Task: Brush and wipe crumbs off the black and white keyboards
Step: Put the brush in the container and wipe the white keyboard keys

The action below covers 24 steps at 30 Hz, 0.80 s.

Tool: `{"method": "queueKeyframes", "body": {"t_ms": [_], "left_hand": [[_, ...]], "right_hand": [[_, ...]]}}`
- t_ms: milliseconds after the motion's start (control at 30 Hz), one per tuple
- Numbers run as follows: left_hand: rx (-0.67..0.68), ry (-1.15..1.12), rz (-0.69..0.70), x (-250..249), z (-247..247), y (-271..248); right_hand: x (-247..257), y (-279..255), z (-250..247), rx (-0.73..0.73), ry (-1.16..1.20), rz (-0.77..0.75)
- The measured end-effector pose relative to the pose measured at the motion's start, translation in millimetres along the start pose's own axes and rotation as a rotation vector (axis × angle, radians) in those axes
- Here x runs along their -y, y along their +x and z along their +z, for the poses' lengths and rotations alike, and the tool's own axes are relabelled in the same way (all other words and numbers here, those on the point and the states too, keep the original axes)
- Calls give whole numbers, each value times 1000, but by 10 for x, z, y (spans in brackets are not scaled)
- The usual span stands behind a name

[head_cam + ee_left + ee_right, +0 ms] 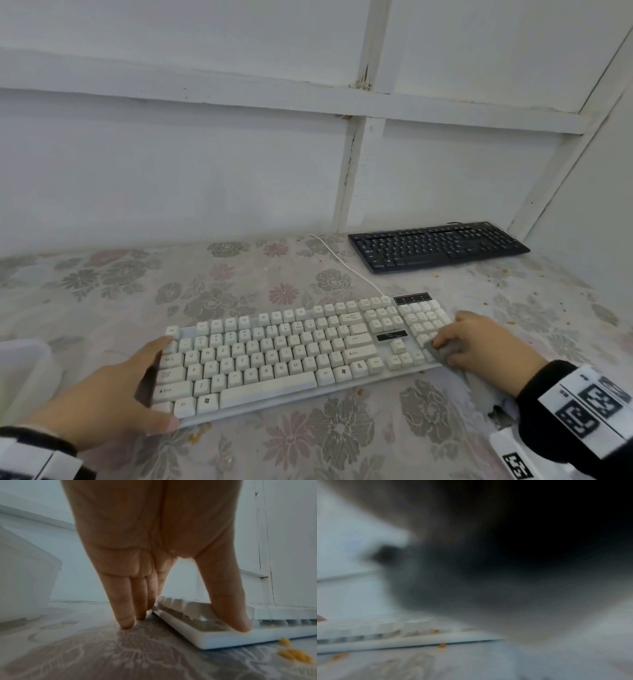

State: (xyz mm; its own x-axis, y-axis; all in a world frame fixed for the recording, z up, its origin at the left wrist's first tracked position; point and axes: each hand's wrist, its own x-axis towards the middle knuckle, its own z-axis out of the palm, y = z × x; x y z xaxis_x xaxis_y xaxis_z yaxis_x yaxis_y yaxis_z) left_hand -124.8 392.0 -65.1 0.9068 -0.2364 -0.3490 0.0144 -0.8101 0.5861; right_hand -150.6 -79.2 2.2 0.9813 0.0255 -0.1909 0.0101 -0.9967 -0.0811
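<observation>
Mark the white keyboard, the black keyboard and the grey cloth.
white corded keyboard [267,380]: head view, on its spacebar.
black flat keyboard [435,246]: head view, middle key rows.
grey wiping cloth [445,350]: head view, bunched part under the right hand's fingers.

white keyboard [274,356] lies near, angled; black keyboard [436,246] flat by far wall.

light: soft, even | head: edges bowed | right wrist: heavily blurred, perhaps motion
</observation>
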Motion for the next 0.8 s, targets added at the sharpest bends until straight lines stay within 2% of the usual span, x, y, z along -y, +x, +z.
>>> {"method": "queueKeyframes", "body": {"t_ms": [233,333,433,500,567,800], "left_hand": [[6,24,-16,-18,-26,-1],[11,12,-3,-14,-26,0],[16,7,-2,-44,-22,-14],[19,5,-10,-61,-22,-27],[17,11,-12,-77,-27,-31],[31,35,-25,-94,-42,-49]], "right_hand": [[-162,2,-136,19,-21,89],[-214,-2,-191,-65,-27,155],[-145,-78,-185,-159,143,68],[-8,-122,-100,-112,181,-48],[78,-136,38,-71,116,-115],[-65,-164,90,-133,74,-14]]}}
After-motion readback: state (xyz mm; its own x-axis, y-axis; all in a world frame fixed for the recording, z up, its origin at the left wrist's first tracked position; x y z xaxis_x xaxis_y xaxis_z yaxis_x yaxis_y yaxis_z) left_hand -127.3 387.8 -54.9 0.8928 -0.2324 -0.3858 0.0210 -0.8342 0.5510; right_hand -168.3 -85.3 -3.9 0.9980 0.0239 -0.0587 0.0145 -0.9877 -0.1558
